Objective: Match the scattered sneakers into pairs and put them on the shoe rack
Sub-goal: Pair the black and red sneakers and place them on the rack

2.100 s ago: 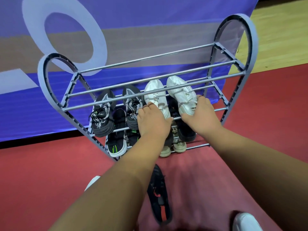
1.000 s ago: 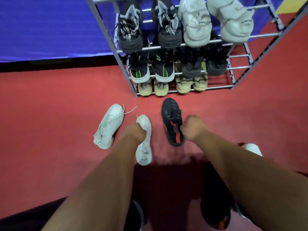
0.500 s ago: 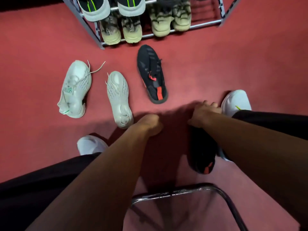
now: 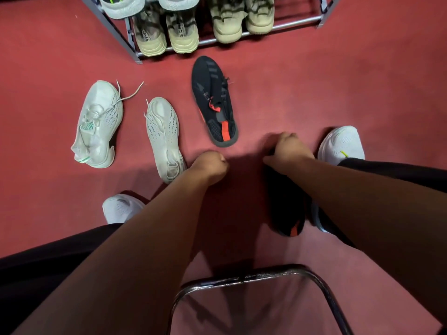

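Two pale mint-white sneakers (image 4: 99, 122) (image 4: 164, 136) lie side by side on the red floor at the left. A black sneaker with orange marks (image 4: 214, 102) lies in front of the shoe rack (image 4: 113, 27). Its match, a second black sneaker (image 4: 286, 209), lies nearer to me in shadow, under my right arm. My right hand (image 4: 287, 151) is curled over its far end, thumb at its edge. My left hand (image 4: 210, 163) is a closed fist with nothing in it, just right of the nearer pale sneaker. Beige sneakers (image 4: 167, 32) fill the rack's bottom shelf.
My own feet in white shoes (image 4: 341, 146) (image 4: 121, 209) stand at either side of the hands. A chrome tube frame (image 4: 242, 279) curves across the floor close to me. The rack's grey leg (image 4: 135, 56) ends near the pale sneakers.
My hands left the white sneakers on the rack and came down to the floor. The view tilted down. My right hand closed on the near black sneaker.
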A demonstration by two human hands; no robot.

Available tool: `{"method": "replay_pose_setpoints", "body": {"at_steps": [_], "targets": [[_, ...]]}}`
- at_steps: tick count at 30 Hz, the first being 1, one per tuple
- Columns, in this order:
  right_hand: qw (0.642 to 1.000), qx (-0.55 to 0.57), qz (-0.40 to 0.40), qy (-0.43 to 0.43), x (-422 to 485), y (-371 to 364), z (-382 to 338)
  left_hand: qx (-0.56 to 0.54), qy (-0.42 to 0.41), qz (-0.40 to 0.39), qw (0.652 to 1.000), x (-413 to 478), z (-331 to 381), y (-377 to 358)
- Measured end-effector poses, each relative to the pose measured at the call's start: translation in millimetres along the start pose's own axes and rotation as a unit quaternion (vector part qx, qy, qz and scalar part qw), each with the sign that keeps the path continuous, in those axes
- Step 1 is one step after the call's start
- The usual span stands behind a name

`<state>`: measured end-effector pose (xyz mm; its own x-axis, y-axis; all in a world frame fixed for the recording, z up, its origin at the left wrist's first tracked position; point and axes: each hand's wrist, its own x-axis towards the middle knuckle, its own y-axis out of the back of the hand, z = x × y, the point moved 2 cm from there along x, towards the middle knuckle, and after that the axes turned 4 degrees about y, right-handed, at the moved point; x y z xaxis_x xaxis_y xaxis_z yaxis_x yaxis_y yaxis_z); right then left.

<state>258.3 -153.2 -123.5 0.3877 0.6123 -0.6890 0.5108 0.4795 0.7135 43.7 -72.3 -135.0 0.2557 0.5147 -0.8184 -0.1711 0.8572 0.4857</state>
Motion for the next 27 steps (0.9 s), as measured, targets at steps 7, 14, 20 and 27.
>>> {"method": "replay_pose_setpoints", "body": {"at_steps": [7,14,20,27], "targets": [[0.972,0.186,0.14,0.042,40.5,71.5,-37.9,-0.11,0.018,0.043,0.993,9.5,2.8,23.1],[0.993,0.079,0.087,-0.025,17.6,41.9,-12.1,-0.096,0.0,0.129,0.987,5.9,15.5,35.3],[0.994,0.032,-0.013,-0.101,-19.1,-25.9,4.0,-0.038,0.013,0.106,0.994,8.6,23.3,25.1],[0.991,0.106,0.077,-0.037,8.5,-5.4,-7.2,0.008,-0.032,0.119,0.992,2.7,15.6,25.0]]}}
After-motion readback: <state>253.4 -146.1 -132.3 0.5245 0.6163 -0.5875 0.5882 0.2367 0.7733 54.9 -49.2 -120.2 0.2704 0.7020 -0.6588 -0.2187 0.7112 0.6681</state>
